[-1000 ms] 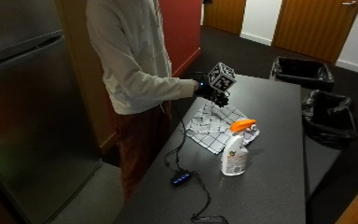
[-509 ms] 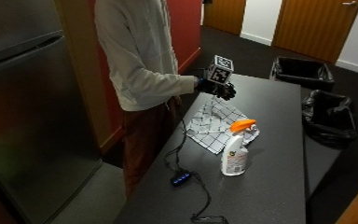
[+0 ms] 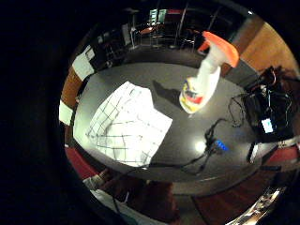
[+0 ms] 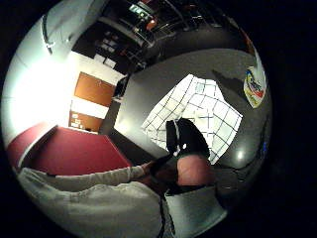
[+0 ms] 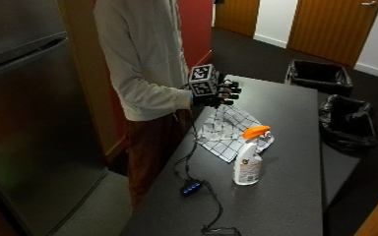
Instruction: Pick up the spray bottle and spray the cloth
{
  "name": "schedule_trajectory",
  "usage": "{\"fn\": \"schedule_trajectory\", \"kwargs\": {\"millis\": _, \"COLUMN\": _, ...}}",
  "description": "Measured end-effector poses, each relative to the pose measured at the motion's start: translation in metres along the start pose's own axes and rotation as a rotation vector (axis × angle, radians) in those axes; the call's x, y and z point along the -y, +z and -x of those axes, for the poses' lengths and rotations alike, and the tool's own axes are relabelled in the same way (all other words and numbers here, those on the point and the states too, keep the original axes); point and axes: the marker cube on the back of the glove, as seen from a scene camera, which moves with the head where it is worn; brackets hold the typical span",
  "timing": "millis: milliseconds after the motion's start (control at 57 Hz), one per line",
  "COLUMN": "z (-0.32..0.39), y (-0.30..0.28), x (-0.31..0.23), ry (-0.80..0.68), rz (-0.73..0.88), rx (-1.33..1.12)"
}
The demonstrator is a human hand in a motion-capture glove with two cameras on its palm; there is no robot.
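A white spray bottle [image 5: 248, 160] with an orange trigger head stands upright on the dark grey table [image 5: 287, 113], at the near edge of a white checked cloth [image 5: 232, 129]. The cloth lies flat and slightly rumpled by the table's left edge. My gloved right hand [image 5: 220, 94] hovers above the far end of the cloth, fingers relaxed and holding nothing. It is well apart from the bottle. The little finger side palm view looks down on the cloth [image 3: 126, 124] and the bottle [image 3: 201, 79]. In the thumb side palm view, my thumb [image 4: 185, 139] hangs over the cloth [image 4: 198, 114], with the bottle [image 4: 254, 87] beyond it.
A blue power strip [image 5: 191, 188] with a black cable lies on the table's near left part, in front of the bottle. Two black bins [image 5: 320, 76] [image 5: 346, 123] stand beyond the table's right side. A tall metal cabinet [image 5: 32, 123] is at the left.
The hand above the cloth has turned and drawn slightly back toward the person. Bottle and cloth have not moved.
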Motion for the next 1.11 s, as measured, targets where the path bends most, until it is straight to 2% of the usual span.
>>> {"fn": "schedule_trajectory", "kwargs": {"millis": 316, "z": -0.072, "y": -0.039, "x": -0.019, "ry": 0.108, "rz": -0.185, "rx": 0.096}}
{"fn": "schedule_trajectory", "kwargs": {"millis": 561, "z": -0.128, "y": -0.053, "x": -0.019, "ry": 0.215, "rz": -0.229, "rx": 0.179}}
{"fn": "schedule_trajectory", "kwargs": {"millis": 1105, "z": -0.182, "y": -0.011, "x": 0.015, "ry": 0.388, "rz": -0.230, "rx": 0.484}}
